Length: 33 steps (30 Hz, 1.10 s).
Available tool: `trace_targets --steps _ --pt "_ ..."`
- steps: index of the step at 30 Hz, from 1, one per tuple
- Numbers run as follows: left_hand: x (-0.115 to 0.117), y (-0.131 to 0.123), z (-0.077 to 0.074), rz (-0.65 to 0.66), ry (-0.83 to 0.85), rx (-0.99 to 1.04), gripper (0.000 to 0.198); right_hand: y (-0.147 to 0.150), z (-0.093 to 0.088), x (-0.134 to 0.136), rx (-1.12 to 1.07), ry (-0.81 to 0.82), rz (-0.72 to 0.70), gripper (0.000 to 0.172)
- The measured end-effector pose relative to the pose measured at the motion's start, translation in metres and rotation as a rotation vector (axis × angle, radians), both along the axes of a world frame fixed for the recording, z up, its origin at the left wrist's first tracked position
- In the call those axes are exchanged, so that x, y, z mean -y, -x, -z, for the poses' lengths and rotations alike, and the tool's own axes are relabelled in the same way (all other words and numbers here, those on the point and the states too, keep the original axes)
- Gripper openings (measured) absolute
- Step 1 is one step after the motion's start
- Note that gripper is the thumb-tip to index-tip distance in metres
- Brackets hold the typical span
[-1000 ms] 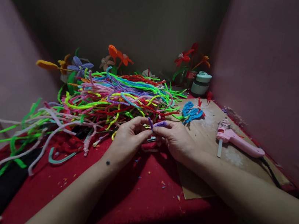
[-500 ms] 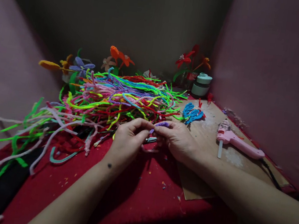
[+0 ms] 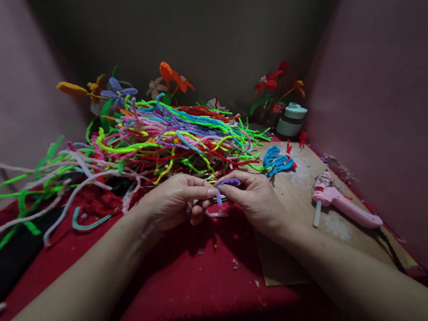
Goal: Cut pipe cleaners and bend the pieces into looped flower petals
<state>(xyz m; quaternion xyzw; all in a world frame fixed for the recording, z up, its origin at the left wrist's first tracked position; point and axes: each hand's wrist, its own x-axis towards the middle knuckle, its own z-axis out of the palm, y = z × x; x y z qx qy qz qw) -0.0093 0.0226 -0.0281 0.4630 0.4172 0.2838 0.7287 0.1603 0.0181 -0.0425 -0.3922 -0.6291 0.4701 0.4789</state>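
Observation:
A short purple pipe cleaner [image 3: 230, 182] is bent, with one end hanging down, in front of the pile. My right hand [image 3: 259, 199] pinches it between thumb and forefinger. From the other side my left hand [image 3: 177, 198] closes thumb and forefinger at its left part, the other fingers curled beneath. A small metal object behind the fingers is mostly hidden. Below the hands, a pale pink strip [image 3: 217, 215] lies on the red cloth [image 3: 189, 279].
A large heap of colourful pipe cleaners [image 3: 185, 140] spreads behind and leftward. On the cardboard [image 3: 293, 193] at right lie a pink glue gun [image 3: 345, 204] and a blue looped piece [image 3: 277, 162]. Pipe-cleaner flowers [image 3: 118, 93] and a pale green-lidded container [image 3: 291, 121] stand at the back.
My left hand has turned and shifted slightly left and down, its lower fingers now showing. More of the purple pipe cleaner shows, one end pointing down. My right hand keeps its pinch.

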Motion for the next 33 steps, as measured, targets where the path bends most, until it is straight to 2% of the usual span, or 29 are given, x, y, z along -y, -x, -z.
trace_targets --steps 3,5,7,10,12,14,17,20,22,24,26,29,31,33 --pt "0.002 -0.004 -0.002 -0.01 -0.048 -0.088 0.025 0.0 -0.001 0.001 0.088 -0.121 0.031 0.008" --pt "0.004 -0.008 -0.002 -0.046 -0.157 -0.211 0.026 0.0 0.001 0.002 0.13 -0.168 0.057 0.01" --pt "0.007 -0.013 -0.001 -0.112 -0.367 -0.416 0.025 0.001 0.003 0.002 0.154 -0.176 0.088 0.01" --pt "0.015 -0.02 0.004 -0.21 -0.846 -0.849 0.018 0.003 0.004 0.004 0.16 -0.157 0.129 0.011" --pt "0.02 -0.024 0.008 -0.229 -1.164 -1.148 0.016 0.004 0.004 0.005 0.148 -0.123 0.144 0.012" --pt "0.025 -0.026 0.011 -0.224 -1.406 -1.379 0.019 0.006 0.002 0.006 0.116 -0.076 0.15 0.012" --pt "0.029 -0.03 0.012 -0.24 -1.636 -1.545 0.023 0.008 0.0 0.005 0.038 0.017 0.143 0.012" --pt "0.03 -0.032 0.012 -0.243 -1.716 -1.566 0.026 0.009 0.002 0.003 -0.073 0.146 0.107 0.013" --pt "0.028 -0.031 0.011 -0.243 -1.659 -1.502 0.025 0.008 0.005 0.001 -0.153 0.231 0.078 0.013" --pt "0.023 -0.028 0.008 -0.246 -1.49 -1.304 0.02 0.006 0.006 -0.001 -0.226 0.292 0.052 0.013" --pt "0.016 -0.022 0.003 -0.222 -1.188 -0.947 0.014 0.004 0.005 -0.002 -0.272 0.318 0.035 0.013" --pt "0.005 -0.011 -0.007 -0.133 -0.555 -0.354 0.026 0.002 0.002 -0.004 -0.267 0.293 -0.025 0.009" --pt "0.001 -0.004 -0.011 -0.057 -0.265 -0.13 0.038 0.001 0.001 -0.004 -0.249 0.281 -0.087 0.01" --pt "-0.001 0.001 -0.011 0.031 -0.109 -0.063 0.045 0.001 0.001 -0.003 -0.25 0.273 -0.117 0.012"
